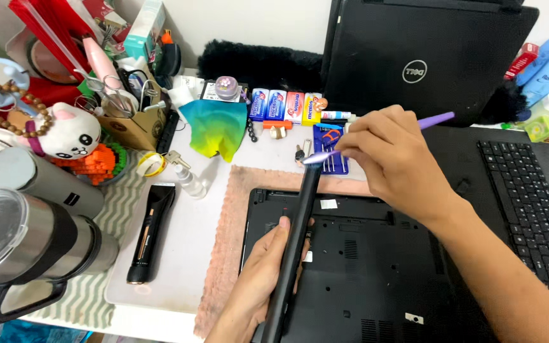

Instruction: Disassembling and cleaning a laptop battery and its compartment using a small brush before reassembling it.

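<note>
Colour rundown: the laptop base (363, 267) is flat black, same as the long bar (295, 244) held over it and the second laptop (427, 51) behind. The tool (436, 119) is purple, pale at the tip. The mat (223, 254) underneath is dusty pink-brown. The cloth (214, 130) fades teal to yellow-green. The trimmer (150, 232) is black with a gold stripe, the tumbler (27, 238) silver and black.

You have one view only, worn on your head, looking steeply down and forward at the desk from close range; your forearms enter from the bottom edge, the wall crossing the frame's top.
</note>
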